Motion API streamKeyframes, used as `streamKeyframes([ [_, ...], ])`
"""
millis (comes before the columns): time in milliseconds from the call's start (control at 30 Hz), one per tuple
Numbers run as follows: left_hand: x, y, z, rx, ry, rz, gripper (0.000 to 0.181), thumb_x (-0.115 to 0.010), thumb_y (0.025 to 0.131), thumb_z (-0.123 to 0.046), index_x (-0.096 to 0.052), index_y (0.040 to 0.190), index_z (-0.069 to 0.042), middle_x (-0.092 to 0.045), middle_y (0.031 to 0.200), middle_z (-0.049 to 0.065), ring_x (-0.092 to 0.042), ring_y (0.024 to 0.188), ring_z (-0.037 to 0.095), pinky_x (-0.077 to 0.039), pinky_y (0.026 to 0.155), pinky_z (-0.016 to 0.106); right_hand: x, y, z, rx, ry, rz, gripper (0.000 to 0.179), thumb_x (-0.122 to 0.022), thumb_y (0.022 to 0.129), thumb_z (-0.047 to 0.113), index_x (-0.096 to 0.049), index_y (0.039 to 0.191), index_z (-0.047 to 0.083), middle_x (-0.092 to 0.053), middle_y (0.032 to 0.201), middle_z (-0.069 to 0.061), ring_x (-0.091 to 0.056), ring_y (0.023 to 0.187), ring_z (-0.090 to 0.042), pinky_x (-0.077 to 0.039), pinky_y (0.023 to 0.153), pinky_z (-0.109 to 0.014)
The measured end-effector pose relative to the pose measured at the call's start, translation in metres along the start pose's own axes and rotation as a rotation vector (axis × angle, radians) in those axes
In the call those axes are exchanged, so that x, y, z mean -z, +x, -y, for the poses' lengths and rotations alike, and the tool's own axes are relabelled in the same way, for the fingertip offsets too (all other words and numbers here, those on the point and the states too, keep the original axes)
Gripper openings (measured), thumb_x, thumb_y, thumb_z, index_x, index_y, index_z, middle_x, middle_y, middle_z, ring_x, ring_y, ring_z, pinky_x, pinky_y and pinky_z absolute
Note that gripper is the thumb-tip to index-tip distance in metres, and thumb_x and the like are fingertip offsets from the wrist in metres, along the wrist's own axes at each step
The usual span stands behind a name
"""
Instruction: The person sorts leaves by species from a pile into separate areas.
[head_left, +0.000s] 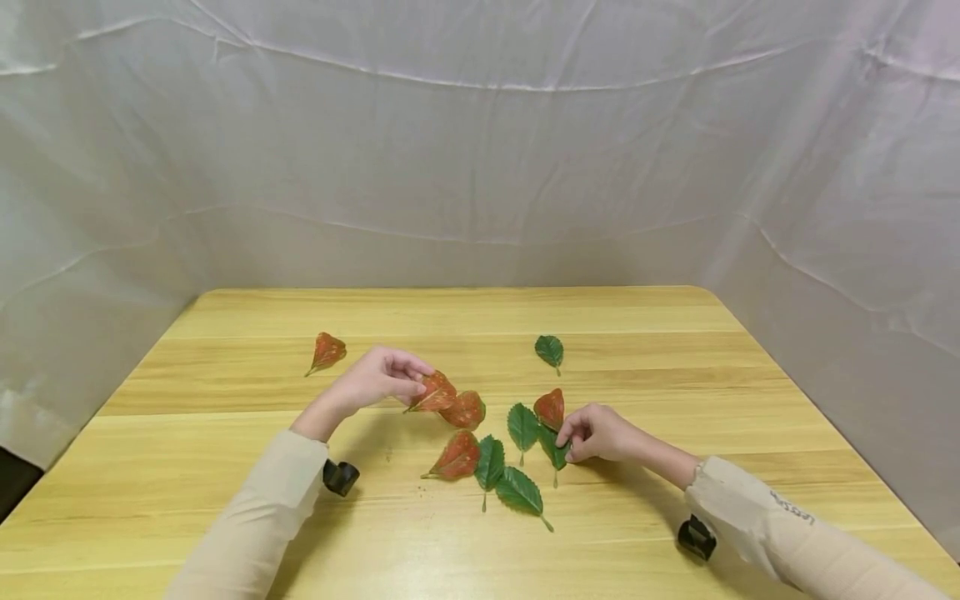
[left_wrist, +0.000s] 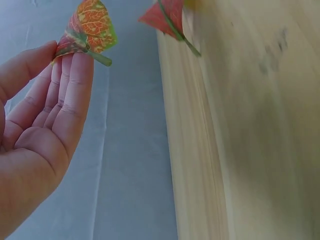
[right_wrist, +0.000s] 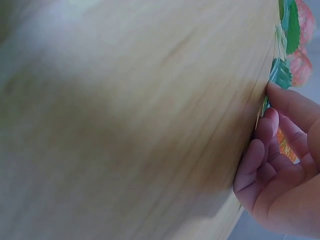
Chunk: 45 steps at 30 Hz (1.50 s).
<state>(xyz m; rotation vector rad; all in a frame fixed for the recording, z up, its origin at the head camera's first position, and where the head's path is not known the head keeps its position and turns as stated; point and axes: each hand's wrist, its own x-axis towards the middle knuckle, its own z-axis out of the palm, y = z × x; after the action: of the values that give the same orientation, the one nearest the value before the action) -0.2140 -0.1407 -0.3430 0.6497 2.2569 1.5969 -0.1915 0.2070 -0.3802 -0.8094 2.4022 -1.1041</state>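
Note:
My left hand (head_left: 382, 379) pinches a red artificial leaf (head_left: 435, 392) between thumb and fingertips; the left wrist view shows this leaf (left_wrist: 95, 27) raised, its short green stem free. In the head view it overlaps another red leaf (head_left: 465, 410). My right hand (head_left: 600, 433) is low at the table, thumb and forefinger on the edge of a green leaf (head_left: 552, 447), the other fingers curled. That leaf is partly hidden by the fingers, and its upper end meets a red leaf (head_left: 551, 407). Just left of it is a green leaf (head_left: 522, 426).
Nearer the front lie a red leaf (head_left: 458, 456) and two green leaves, one upright (head_left: 490, 462) and one slanted (head_left: 519, 490). Farther back are a lone red leaf (head_left: 328, 351) at left and a green leaf (head_left: 550, 350). The wooden table (head_left: 247, 350) meets grey-white cloth (head_left: 480, 167) behind.

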Motion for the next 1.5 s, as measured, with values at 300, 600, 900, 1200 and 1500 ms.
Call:
streamKeyframes([
  [300,0.014,-0.001,0.011,0.044,0.023,-0.091,0.028,-0.06,0.084,-0.003,-0.058,0.108,0.01,-0.06,0.086,0.01,-0.059,0.075,0.02,-0.05,0.07,0.038,0.0,0.0,0.0,0.007,-0.006,-0.001,0.01,-0.069,0.071,-0.005,-0.065,0.081,-0.004,-0.051,0.056,0.001,-0.042,0.051,-0.005,-0.04,0.051,-0.019],
  [600,0.03,-0.003,0.022,0.078,0.037,-0.195,0.025,-0.06,0.084,-0.004,-0.06,0.106,0.01,-0.061,0.089,0.013,-0.06,0.072,0.02,-0.049,0.072,0.045,0.0,0.0,0.001,0.01,-0.005,-0.002,0.01,-0.069,0.072,-0.005,-0.065,0.081,-0.005,-0.052,0.056,-0.001,-0.041,0.051,-0.004,-0.04,0.051,-0.019],
  [900,0.042,-0.004,0.029,0.107,0.089,-0.271,0.026,-0.059,0.085,-0.001,-0.058,0.107,0.012,-0.061,0.095,0.02,-0.06,0.074,0.017,-0.05,0.069,0.039,0.0,-0.001,0.0,0.003,0.001,-0.004,0.01,-0.069,0.072,-0.005,-0.065,0.081,-0.005,-0.052,0.056,-0.002,-0.042,0.051,-0.005,-0.039,0.05,-0.019],
  [1200,0.055,0.001,0.033,0.157,0.167,-0.341,0.026,-0.057,0.086,-0.001,-0.058,0.108,0.011,-0.058,0.104,0.025,-0.059,0.075,0.019,-0.049,0.072,0.04,-0.001,-0.001,0.0,-0.011,0.002,-0.01,0.01,-0.069,0.072,-0.005,-0.065,0.081,-0.005,-0.052,0.056,0.0,-0.042,0.051,-0.005,-0.04,0.05,-0.019],
  [1500,0.068,0.001,0.037,0.186,0.265,-0.41,0.025,-0.054,0.087,0.0,-0.059,0.109,0.009,-0.058,0.105,0.026,-0.057,0.085,0.025,-0.05,0.068,0.031,-0.001,-0.001,0.002,0.0,-0.008,-0.015,0.01,-0.068,0.072,-0.005,-0.065,0.081,-0.005,-0.052,0.057,-0.002,-0.042,0.052,-0.005,-0.04,0.052,-0.019],
])
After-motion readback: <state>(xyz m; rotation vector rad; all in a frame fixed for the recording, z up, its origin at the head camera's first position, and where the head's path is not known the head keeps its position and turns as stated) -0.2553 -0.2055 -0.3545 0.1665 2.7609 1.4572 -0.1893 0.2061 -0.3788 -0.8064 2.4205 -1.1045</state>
